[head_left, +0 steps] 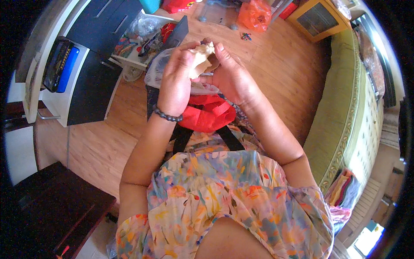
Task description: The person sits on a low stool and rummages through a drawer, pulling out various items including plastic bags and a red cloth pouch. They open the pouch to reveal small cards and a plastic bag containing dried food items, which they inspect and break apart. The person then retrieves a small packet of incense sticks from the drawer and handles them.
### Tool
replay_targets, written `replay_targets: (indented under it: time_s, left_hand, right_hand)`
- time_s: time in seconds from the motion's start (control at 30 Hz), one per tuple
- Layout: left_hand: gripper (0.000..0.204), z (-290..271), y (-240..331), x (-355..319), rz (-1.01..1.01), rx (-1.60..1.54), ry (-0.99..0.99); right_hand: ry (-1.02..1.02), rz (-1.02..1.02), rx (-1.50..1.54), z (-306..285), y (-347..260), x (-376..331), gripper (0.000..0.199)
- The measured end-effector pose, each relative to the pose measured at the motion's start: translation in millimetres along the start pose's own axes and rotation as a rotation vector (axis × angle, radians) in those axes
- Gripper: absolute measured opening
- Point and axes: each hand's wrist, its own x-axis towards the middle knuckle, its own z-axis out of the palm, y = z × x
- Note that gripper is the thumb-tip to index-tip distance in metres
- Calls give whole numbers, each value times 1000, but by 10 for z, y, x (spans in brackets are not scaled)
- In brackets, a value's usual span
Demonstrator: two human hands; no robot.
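Both of my hands are raised in front of me around a crumpled cream-coloured piece (200,61) of thin, soft-looking material, with a tan part beside it. Whether it is paper or cloth I cannot make out. My left hand (176,75), with a dark bead bracelet (167,115) at the wrist, grips its left side with fingers mostly hidden behind. From the right, my right hand (236,81) closes on it, thumb up along its edge. Below them lie a translucent white plastic bag (156,74) and a red bag (211,115) near my lap.
An open drawer (179,33) full of small items juts from the black-and-white cabinet (92,86) at left. A green sofa (338,90) runs along the right. An orange plastic bag (255,16) sits far off on the wooden floor (280,64). A dark table (51,207) fills the lower left.
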Motion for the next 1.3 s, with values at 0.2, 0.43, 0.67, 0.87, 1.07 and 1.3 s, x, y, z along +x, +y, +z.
replay_targets:
  time_s: [0.2,0.43,0.67,0.87,1.07,1.3]
  left_hand:
    - [41,102,165,3,169,365,-113]
    - [16,-437,35,181,-5,1120,-178]
    - [36,-232,-80,-116,40,1789,-424]
    - [38,-272,-21,-107,6,1592,-389]
    - [39,-450,-26,-160,37,860,-204]
    - [48,-422,131,-174,-214,-99,-172]
  right_hand:
    - [77,72,160,-57,1,9,52]
    - [-33,61,-54,-42,-41,-36,42]
    - [109,138,-804,-277,-28,-123,44]
    - [109,173,-787,-429,-54,-224,44]
    - [40,171,-746,-483,-87,-229,43]
    - [6,133,-535,-363,-139,-234,44]
